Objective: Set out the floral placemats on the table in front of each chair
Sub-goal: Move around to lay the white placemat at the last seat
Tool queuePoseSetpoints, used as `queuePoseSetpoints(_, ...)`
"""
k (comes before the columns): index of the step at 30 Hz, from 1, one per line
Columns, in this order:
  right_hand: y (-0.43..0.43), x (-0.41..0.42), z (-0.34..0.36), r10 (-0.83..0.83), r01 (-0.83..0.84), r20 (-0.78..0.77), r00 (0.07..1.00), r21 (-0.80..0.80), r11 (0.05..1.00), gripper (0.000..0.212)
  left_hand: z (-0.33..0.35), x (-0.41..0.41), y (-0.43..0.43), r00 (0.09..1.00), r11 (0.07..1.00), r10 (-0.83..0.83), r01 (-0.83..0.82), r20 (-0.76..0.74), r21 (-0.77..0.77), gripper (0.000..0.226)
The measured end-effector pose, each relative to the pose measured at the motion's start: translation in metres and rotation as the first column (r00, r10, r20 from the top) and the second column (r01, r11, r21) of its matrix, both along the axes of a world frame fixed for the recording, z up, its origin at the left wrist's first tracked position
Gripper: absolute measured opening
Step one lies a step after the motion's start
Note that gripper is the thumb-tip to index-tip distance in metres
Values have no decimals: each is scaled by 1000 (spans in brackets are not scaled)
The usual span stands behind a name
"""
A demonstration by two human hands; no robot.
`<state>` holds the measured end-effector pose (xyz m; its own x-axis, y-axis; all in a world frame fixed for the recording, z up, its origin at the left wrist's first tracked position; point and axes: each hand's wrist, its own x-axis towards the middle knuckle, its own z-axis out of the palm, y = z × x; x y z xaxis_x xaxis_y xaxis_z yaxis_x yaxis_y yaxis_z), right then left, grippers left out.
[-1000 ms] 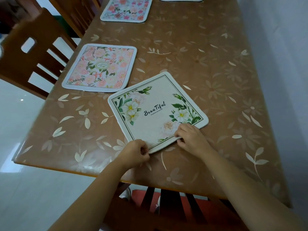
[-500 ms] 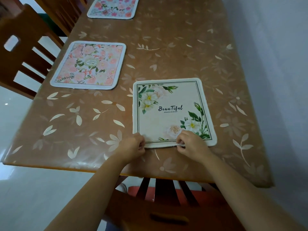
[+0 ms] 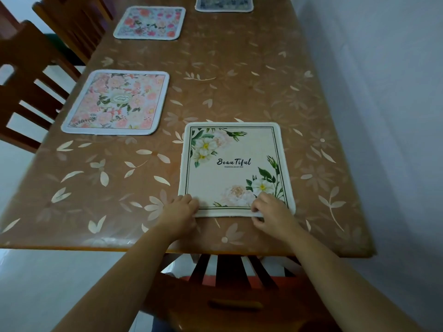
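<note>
Cream placemat (image 3: 233, 166) – white flowers, green leaves, "Beautiful" lettering

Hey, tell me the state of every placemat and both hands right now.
cream placemat: flat on table, square to near edge.
pink placemat: flat, untouched.
rose placemat: flat, untouched.
dark placemat: flat, partly out of frame.
left hand: grips cream placemat's near left corner.
right hand: pinches its near edge.
</note>
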<state>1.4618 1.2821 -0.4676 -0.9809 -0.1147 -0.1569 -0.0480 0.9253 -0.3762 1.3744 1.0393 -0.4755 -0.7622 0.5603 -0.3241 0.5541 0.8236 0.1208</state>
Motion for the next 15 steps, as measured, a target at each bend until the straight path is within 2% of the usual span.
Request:
queuePoseSetpoints(3,11,3,2,-36,36,16,999,40,999,16,-1,0,1,1000,999,-15,16,-27,29,24)
queuePoseSetpoints(8,12,0,3,-11,6,55,998,97,995,16,3,0,4,999,999,-34,33,-29,-33,21)
queuePoseSetpoints(15,12,7,1,-88,86,35,995,63,994,15,7,0,4,999,998,26,-27,-25,-49,22)
